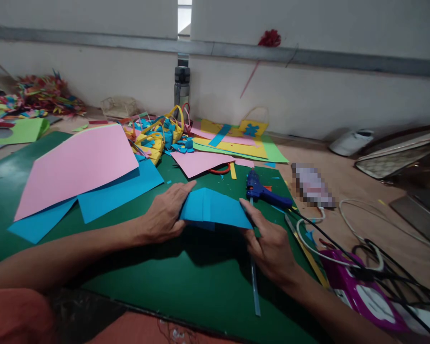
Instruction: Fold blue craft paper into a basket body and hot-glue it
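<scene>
Between my hands, a little above the green mat (136,277), is a piece of folded blue paper (215,208) with creases across its middle. My left hand (166,210) is closed on its left end. At the other end, my right hand (268,239) pinches the paper's right edge. Just beyond the right hand lies a blue glue gun (268,191), with a clear glue stick (255,286) coming out of it toward me. A pink sheet (82,167) lies over blue sheets (122,191) on the left.
Small woven paper baskets (161,136) stand at the back. Red-handled scissors (220,169) lie partly under a pink piece (197,163). A dark bottle (182,86) is against the wall. On the right are a phone (313,185), cables and a purple power strip (365,291).
</scene>
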Demonstrator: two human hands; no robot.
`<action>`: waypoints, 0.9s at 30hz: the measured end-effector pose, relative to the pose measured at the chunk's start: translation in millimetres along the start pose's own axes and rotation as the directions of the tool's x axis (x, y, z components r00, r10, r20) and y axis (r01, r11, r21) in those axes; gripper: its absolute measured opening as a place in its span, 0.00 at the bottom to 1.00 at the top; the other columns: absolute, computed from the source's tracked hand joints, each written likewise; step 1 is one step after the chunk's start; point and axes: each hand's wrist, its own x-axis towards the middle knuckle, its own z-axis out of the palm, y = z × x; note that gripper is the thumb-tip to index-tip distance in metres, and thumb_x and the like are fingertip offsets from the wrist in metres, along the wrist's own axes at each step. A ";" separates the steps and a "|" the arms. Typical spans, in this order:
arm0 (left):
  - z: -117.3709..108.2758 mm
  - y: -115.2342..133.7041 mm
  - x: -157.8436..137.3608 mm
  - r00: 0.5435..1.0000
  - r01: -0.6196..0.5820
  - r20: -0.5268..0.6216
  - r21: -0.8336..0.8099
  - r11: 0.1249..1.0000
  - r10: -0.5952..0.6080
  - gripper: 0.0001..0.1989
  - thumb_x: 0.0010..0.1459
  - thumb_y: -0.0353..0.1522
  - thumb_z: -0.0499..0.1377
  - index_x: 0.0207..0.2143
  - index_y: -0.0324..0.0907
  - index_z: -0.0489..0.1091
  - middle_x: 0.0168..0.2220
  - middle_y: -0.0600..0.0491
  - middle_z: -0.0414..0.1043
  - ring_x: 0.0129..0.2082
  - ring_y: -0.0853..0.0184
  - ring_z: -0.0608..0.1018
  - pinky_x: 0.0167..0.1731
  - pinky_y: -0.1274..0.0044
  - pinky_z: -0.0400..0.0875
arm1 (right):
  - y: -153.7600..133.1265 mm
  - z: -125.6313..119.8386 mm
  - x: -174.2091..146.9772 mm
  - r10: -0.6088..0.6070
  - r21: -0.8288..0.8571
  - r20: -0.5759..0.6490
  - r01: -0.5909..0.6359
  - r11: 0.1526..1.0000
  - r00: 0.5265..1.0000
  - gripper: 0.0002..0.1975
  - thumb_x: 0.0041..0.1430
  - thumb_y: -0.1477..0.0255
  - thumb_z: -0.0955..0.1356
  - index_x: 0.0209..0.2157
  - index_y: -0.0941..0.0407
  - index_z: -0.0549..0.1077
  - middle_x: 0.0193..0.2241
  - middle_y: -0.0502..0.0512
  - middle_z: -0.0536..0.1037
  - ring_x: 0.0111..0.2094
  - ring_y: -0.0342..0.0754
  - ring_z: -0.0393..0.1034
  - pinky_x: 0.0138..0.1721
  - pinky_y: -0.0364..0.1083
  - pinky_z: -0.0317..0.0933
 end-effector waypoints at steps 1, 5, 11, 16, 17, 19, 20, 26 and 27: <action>0.3 0.6 -0.5 1.000 -0.008 0.002 -0.010 1.000 0.008 0.37 0.47 0.30 0.51 0.61 0.39 0.44 0.51 0.40 0.62 0.49 0.54 0.67 0.48 0.64 0.64 | 0.8 -0.9 0.1 0.006 0.008 0.006 -0.006 1.000 1.000 0.23 0.60 0.73 0.57 0.57 0.59 0.60 0.38 0.60 0.78 0.30 0.51 0.74 0.29 0.47 0.66; 0.9 1.0 -1.4 0.999 -0.031 -0.010 -0.013 0.999 0.031 0.37 0.49 0.32 0.52 0.61 0.38 0.43 0.51 0.39 0.63 0.49 0.54 0.68 0.47 0.62 0.65 | 4.1 -2.7 0.3 0.027 0.048 0.022 -0.028 0.998 0.999 0.23 0.60 0.73 0.55 0.56 0.60 0.62 0.36 0.61 0.78 0.28 0.50 0.73 0.28 0.47 0.66; 1.8 1.6 0.1 0.997 0.039 -0.056 -0.135 0.990 -0.047 0.42 0.49 0.33 0.58 0.62 0.41 0.39 0.50 0.41 0.63 0.49 0.56 0.69 0.45 0.65 0.67 | 3.9 -5.1 3.6 0.237 0.267 0.089 -0.253 0.930 0.967 0.23 0.62 0.67 0.55 0.53 0.61 0.66 0.28 0.56 0.78 0.27 0.49 0.72 0.29 0.46 0.65; 4.9 8.3 -2.0 0.980 0.140 -0.077 -0.381 0.914 -0.183 0.49 0.47 0.38 0.62 0.63 0.42 0.35 0.52 0.41 0.62 0.51 0.55 0.68 0.47 0.64 0.66 | -3.9 -10.7 13.6 0.426 0.470 0.237 -0.487 0.737 0.873 0.24 0.60 0.57 0.56 0.41 0.55 0.75 0.27 0.55 0.78 0.29 0.51 0.73 0.30 0.47 0.67; 5.7 9.6 -2.8 0.978 0.142 -0.081 -0.417 0.898 -0.192 0.49 0.46 0.38 0.63 0.63 0.43 0.34 0.53 0.41 0.61 0.52 0.55 0.67 0.48 0.63 0.65 | -4.9 -10.9 14.8 0.447 0.488 0.261 -0.517 0.703 0.856 0.24 0.59 0.55 0.56 0.38 0.54 0.76 0.26 0.55 0.78 0.30 0.52 0.73 0.30 0.48 0.67; 7.5 11.6 -4.5 0.976 0.151 -0.071 -0.465 0.872 -0.207 0.52 0.45 0.40 0.64 0.63 0.43 0.34 0.53 0.41 0.61 0.53 0.53 0.66 0.50 0.62 0.63 | -5.7 -10.0 15.3 0.485 0.529 0.307 -0.571 0.628 0.819 0.25 0.57 0.52 0.57 0.33 0.54 0.77 0.26 0.56 0.78 0.31 0.52 0.73 0.30 0.48 0.67; 8.4 12.4 -5.2 0.974 0.164 -0.059 -0.487 0.858 -0.220 0.53 0.45 0.41 0.65 0.63 0.44 0.33 0.54 0.40 0.61 0.54 0.52 0.66 0.50 0.61 0.63 | -5.6 -9.1 14.9 0.500 0.550 0.339 -0.599 0.582 0.797 0.26 0.56 0.51 0.58 0.32 0.55 0.77 0.26 0.57 0.78 0.31 0.53 0.73 0.31 0.48 0.67; 12.8 17.0 -6.7 0.942 0.246 0.021 -0.723 0.646 -0.336 0.59 0.40 0.43 0.68 0.63 0.43 0.31 0.54 0.38 0.60 0.54 0.50 0.65 0.53 0.58 0.59 | -6.8 -3.0 9.3 0.469 0.613 0.589 -0.742 0.271 0.658 0.28 0.53 0.49 0.61 0.26 0.59 0.77 0.21 0.58 0.76 0.23 0.48 0.70 0.26 0.46 0.64; 12.9 18.0 -6.2 0.933 0.255 0.032 -0.761 0.597 -0.358 0.60 0.39 0.44 0.68 0.63 0.42 0.31 0.54 0.38 0.60 0.54 0.50 0.66 0.53 0.58 0.59 | -7.6 -2.0 8.8 0.450 0.609 0.627 -0.760 0.226 0.636 0.28 0.52 0.49 0.61 0.25 0.59 0.77 0.19 0.58 0.75 0.21 0.47 0.68 0.25 0.45 0.63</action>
